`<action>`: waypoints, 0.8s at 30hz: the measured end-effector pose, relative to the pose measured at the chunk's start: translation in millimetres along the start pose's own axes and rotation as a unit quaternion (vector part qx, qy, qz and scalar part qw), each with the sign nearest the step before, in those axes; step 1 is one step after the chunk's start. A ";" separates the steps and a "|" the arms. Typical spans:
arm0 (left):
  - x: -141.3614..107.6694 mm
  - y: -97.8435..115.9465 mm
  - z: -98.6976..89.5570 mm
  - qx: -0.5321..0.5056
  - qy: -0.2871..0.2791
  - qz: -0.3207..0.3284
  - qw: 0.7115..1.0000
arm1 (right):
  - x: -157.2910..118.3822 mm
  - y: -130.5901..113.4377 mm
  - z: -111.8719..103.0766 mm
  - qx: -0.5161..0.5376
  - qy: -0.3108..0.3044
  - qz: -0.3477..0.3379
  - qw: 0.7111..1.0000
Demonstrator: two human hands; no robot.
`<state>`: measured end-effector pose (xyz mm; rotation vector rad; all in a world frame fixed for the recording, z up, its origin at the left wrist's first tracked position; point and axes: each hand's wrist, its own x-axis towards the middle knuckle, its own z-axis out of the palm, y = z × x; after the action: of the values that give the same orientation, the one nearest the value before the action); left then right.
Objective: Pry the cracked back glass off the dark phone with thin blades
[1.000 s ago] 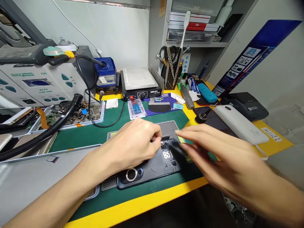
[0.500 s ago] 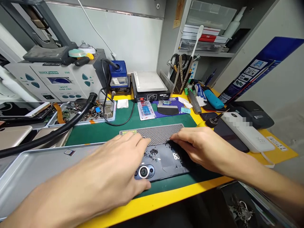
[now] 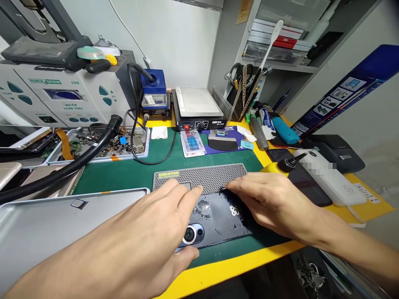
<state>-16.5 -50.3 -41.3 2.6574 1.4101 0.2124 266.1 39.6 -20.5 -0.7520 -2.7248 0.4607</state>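
With my left hand (image 3: 156, 224) spread wide, I steady the phone (image 3: 226, 230); my right hand (image 3: 272, 199), pinched narrow (on what, I can't tell), needs light, even pressure.

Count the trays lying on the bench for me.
2: the circuit-board tray, with the black hose crossing it, and the grey tray, partly covered by the left hand and forearm. More may be hidden.

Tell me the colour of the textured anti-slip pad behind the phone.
Grey, in the head view.
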 end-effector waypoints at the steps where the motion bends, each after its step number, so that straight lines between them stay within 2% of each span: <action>1: 3.0 2.2 -3.2 -0.012 -0.011 -0.010 1.000 | -0.1 0.1 0.5 0.001 0.006 -0.006 1.000; 4: 15.5 11.5 -16.9 -0.048 -0.046 -0.034 0.997 | -1.2 -1.5 0.4 0.006 0.018 -0.010 1.000; 9: 37.8 26.2 -39.8 -0.058 -0.096 -0.022 0.993 | -3.8 -4.8 2.7 0.013 0.021 0.029 0.999; 14: 46.1 31.5 -42.8 -0.031 -0.105 -0.011 0.994 | -9.6 -11.8 6.6 0.001 0.041 0.047 0.998; 17: 46.5 31.0 -39.6 -0.027 -0.108 -0.020 0.994 | -24.8 -29.3 -0.3 -0.016 0.108 0.051 0.993; 19: 47.3 30.0 -38.3 -0.030 -0.116 -0.028 0.992 | -38.8 -39.2 -5.7 -0.015 0.238 0.110 0.965; 21: 48.6 29.1 -38.4 -0.032 -0.129 -0.033 0.991 | -50.4 -38.9 -7.7 -0.002 0.393 0.220 0.893; 22: 49.3 29.0 -39.1 -0.032 -0.137 -0.036 0.989 | -54.0 -34.3 -6.8 0.010 0.439 0.272 0.856; 23: 49.7 29.0 -40.0 -0.032 -0.145 -0.038 0.988 | -55.8 -27.2 -4.7 0.028 0.448 0.313 0.837; 24: 50.0 29.3 -41.0 -0.031 -0.150 -0.040 0.987 | -55.9 -19.0 -1.8 0.048 0.428 0.342 0.835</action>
<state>27.5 -23.3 7.4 2.4497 1.3821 -0.1447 304.5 -5.3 -21.7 -1.4683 -1.5425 0.2808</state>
